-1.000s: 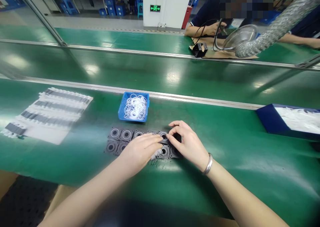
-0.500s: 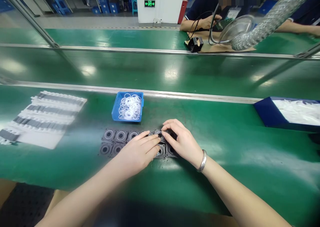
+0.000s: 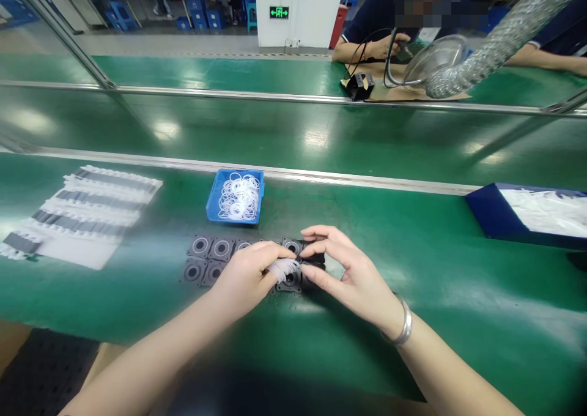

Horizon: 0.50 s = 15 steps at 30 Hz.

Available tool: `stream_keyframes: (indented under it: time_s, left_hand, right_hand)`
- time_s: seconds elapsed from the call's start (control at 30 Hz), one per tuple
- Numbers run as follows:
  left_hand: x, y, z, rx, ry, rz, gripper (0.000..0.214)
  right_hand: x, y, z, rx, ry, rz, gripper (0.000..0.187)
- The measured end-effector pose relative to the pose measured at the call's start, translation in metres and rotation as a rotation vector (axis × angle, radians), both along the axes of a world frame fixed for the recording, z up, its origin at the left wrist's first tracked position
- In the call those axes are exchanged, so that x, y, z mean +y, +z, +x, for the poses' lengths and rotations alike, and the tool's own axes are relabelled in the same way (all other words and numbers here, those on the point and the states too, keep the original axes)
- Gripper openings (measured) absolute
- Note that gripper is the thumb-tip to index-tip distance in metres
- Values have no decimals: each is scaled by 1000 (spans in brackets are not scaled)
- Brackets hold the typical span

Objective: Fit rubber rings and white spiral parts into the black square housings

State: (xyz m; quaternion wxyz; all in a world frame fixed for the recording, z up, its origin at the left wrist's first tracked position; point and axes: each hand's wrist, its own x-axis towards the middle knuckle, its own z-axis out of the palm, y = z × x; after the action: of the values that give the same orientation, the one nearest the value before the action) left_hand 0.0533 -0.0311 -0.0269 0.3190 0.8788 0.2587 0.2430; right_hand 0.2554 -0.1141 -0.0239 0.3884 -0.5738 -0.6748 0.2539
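Several thin white rings [image 3: 283, 270] are bunched together in my left hand [image 3: 245, 275], its fingers closed round them. Just to the right, my right hand [image 3: 355, 275] has its thumb and forefinger apart beside the bunch's edge; I see no ring between them. Below both hands lie two rows of square black plates [image 3: 193, 271] with round centres. White rings lie around the centres of some top-row plates [image 3: 200, 245]. My hands cover part of both rows.
A blue tray [image 3: 211, 205] of loose white rings stands behind the plates. Left is a white sheet [image 3: 87, 254] with grey-and-white strips; right, a dark blue box [image 3: 487, 211] of white pieces. Across the metal rail [image 3: 220, 93], a person works near a flexible duct [image 3: 499, 43].
My left hand has turned from lying flat over the plates, and its bunch of white rings now shows. The right hand has drawn slightly right, its thumb and forefinger wider apart.
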Motion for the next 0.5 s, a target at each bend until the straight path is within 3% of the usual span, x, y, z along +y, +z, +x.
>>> stream_keyframes:
  time_s: [0.1, 0.3, 0.4, 0.5]
  left_hand:
    - [-2, 1, 6, -16, 59, -81, 15]
    - [-6, -5, 11, -48, 55, -57, 18]
    - [-4, -6, 12, -48, 68, -3, 17]
    - [-1, -9, 14, -44, 51, 155, 17]
  right_hand:
    - [-2, 2, -3, 95, -21, -60, 7]
    - [-6, -5, 10, 209, -62, -133, 14]
    - [-6, -8, 20, 225, -106, -144, 16]
    - [-1, -15, 27, 183, -186, -155, 18]
